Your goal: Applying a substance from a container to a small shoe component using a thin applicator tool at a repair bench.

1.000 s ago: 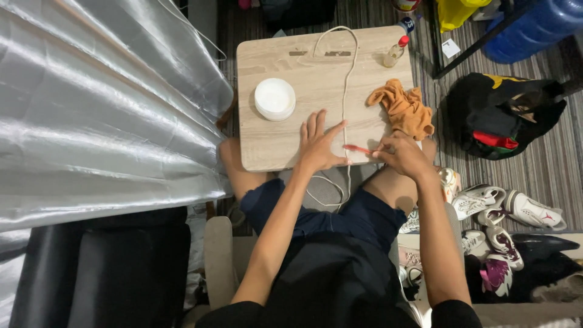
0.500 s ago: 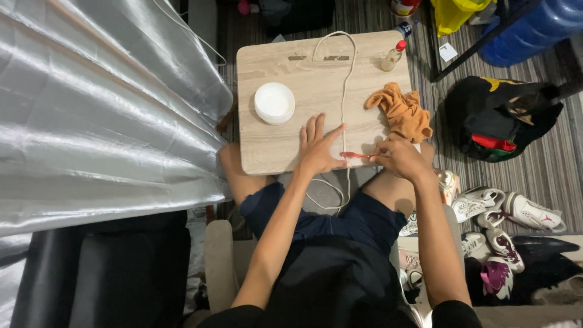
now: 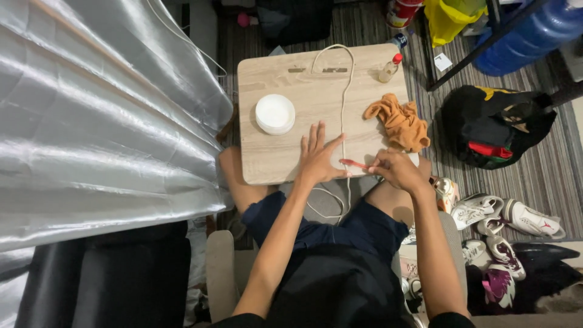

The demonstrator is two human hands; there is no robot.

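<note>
Red toothbrush [image 3: 355,164]: lies level over the near edge of the bench [image 3: 267,79], its handle end pinched in the closed fingers of the right hand [image 3: 398,170]. Its free end points toward the left hand [image 3: 319,158] and sits just beside that thumb. The left hand lies flat on the bench, palm down, fingers spread. A white cable [image 3: 344,91] runs from the far edge across the bench, passes between the two hands, and drops over the near edge. An orange cloth [image 3: 398,121] lies crumpled just beyond the right hand. A round white container [image 3: 274,113] stands to the left. A small bottle [image 3: 390,68] with a red cap occupies the far right corner.
</note>
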